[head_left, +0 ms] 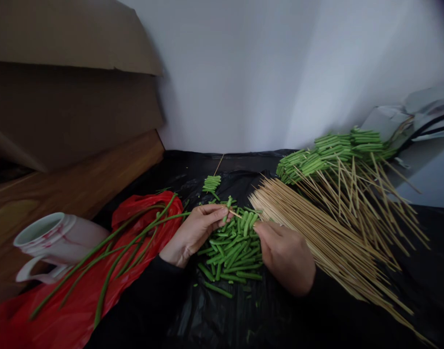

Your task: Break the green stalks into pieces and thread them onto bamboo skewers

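Observation:
Between the thumb and fingertips of my left hand [200,230] is a short cut piece of green bean [228,206]. My right hand [287,257] is closed around a bamboo skewer [235,214], whose tip reaches the bean piece at my left fingers. Several bean pieces [248,222] sit side by side on that skewer, just ahead of my right fingers. Below both hands lies a loose pile of cut green bean pieces [232,257]. Beyond them rests a skewer threaded with bean pieces [211,183].
Bare bamboo skewers [327,232] lie bundled at right, before a stack of filled bean skewers [331,150]. At left are a red plastic bag [142,276] with long green stems [113,271] and a white mug [69,237]. Black plastic sheeting [207,320] covers the surface.

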`<state>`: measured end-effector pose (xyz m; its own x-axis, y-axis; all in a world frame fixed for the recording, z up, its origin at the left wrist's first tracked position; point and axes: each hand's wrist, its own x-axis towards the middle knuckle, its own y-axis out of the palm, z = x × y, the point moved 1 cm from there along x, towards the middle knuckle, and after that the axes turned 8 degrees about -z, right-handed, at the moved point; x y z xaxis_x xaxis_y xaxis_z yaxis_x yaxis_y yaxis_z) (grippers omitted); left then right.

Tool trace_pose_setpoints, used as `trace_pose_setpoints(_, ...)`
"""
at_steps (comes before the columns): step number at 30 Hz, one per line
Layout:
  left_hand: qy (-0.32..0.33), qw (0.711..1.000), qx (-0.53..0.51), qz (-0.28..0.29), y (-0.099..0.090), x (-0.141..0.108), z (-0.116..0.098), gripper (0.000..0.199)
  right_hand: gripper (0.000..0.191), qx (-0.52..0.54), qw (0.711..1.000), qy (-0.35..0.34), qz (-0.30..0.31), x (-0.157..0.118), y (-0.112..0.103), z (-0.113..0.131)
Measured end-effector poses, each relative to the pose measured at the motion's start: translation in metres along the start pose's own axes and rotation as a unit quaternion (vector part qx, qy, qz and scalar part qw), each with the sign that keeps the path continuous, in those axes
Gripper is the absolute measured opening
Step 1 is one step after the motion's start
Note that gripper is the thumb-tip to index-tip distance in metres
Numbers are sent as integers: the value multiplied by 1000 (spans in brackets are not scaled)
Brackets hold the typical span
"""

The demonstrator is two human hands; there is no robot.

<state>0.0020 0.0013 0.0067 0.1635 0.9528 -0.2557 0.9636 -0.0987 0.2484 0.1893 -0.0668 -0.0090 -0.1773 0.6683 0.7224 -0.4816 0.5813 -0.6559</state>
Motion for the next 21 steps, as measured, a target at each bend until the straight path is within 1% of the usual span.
trace_pose_setpoints(3,13,999,27,12,4,-1,5,26,29,3,1000,-9,2,1,0,3)
trace_pose_setpoints(7,17,999,27,11,7,-2,9,27,29,12,1000,6,17,4,0,4)
trace_pose_setpoints(13,29,999,28,0,7,-2,7,26,28,-7,1000,4,7,4,0,3)
trace_pose_setpoints(19,20,999,-4,28,11,-4,3,30,28,-2,1000,10,-5,3,2,-1)
trace_pose_setpoints(21,19,999,-4,26,10,-5,0,34,28,0,1000,16,-11,3,2,-3)
